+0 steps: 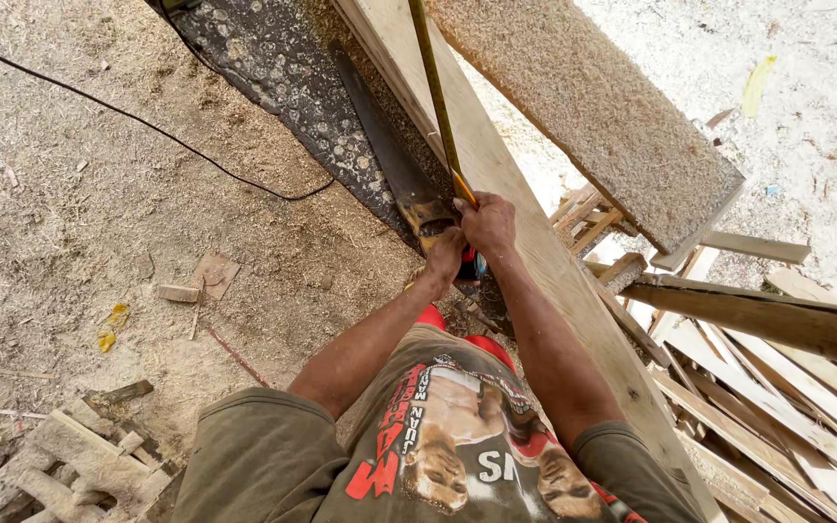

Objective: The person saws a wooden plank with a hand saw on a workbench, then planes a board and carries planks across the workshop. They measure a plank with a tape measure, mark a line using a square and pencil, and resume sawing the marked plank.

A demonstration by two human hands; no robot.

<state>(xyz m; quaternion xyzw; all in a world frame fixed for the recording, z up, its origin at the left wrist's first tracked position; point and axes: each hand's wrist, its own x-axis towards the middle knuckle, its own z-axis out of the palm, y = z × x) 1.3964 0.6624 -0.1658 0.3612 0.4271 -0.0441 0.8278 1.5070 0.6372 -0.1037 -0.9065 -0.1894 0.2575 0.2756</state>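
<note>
Right hand [487,225] pinching yellow tape measure blade [435,92] against long plank [535,261], near its left edge. Left hand [445,257] closed around tape case, just beside plank edge. Handsaw [389,160] alongside.

the long plank [535,261] is bare along its top, so a hand can slide there. on its left edge the handsaw [389,165] blocks. to the right, the sawdust-covered board [593,107] stands close, and the stacked planks [777,407] and a round pole [777,320] fill the room below.
</note>
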